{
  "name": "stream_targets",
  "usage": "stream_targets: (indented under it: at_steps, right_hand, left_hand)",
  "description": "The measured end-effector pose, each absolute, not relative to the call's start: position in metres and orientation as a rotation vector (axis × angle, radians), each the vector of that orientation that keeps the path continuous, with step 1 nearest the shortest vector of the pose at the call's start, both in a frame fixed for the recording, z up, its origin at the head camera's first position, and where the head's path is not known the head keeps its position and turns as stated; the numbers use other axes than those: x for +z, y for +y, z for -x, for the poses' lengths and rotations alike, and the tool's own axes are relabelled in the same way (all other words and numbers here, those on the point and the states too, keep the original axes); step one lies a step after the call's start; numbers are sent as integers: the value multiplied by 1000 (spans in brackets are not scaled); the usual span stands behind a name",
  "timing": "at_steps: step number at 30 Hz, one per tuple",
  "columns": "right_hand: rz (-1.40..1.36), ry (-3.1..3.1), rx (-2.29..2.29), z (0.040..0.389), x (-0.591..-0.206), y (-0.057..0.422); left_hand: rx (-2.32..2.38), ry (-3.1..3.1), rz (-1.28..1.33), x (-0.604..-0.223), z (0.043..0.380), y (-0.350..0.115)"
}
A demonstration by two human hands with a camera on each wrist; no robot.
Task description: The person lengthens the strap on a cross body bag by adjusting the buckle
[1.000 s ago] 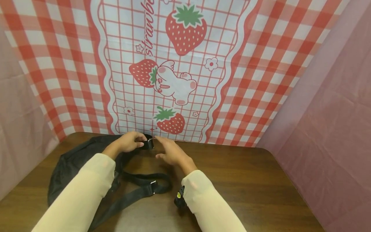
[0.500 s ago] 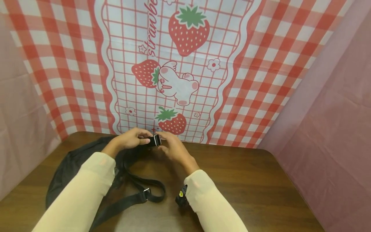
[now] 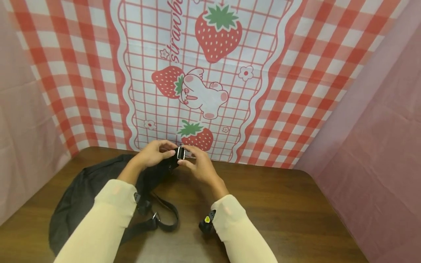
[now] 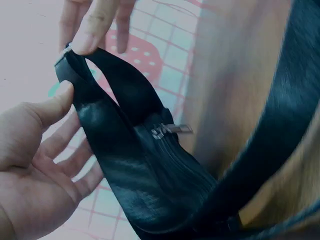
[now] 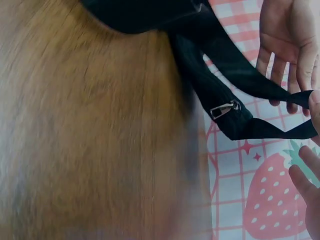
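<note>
A black bag [image 3: 85,197] lies on the left of the table, its strap end lifted at the back. My left hand [image 3: 152,155] pinches the black strap [image 4: 95,115] just left of a silver slide buckle [image 3: 181,153]. From the other side my right hand [image 3: 203,168] pinches the strap at that buckle, thumb below and index finger above. The left wrist view shows the strap doubled into a loop, with the left thumb on it. A zipper pull [image 5: 222,110] hangs on the bag's edge below the loop. Most of the right hand is cut off in the right wrist view.
Another strap loop with a metal slider [image 3: 156,217] lies on the brown wooden table [image 3: 269,212] in front of the bag. A strawberry-print checked cloth [image 3: 210,91] hangs behind the table. Pink cloth [image 3: 371,146] hangs at the sides.
Both hands have risen slightly and moved a little right with the strap. The right hand has closed in on the buckle. The lower strap loop has slid left and shrunk.
</note>
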State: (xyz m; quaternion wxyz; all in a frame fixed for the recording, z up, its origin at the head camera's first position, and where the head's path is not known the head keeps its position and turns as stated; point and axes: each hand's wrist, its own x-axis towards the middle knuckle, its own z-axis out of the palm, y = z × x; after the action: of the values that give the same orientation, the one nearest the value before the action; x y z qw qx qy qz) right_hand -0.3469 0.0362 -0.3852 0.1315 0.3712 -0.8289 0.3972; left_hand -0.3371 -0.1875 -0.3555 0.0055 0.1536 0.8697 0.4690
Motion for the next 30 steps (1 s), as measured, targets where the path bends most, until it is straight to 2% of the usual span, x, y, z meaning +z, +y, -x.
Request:
stream_targets:
  at_steps: [11, 30]
  right_hand:
    - [-1017, -2272, 1372, 340, -388, 27]
    - [-1025, -2110, 1634, 327, -369, 24]
  left_hand:
    - [1493, 2757, -476, -348, 307, -186]
    - [1671, 2617, -631, -343, 290, -195]
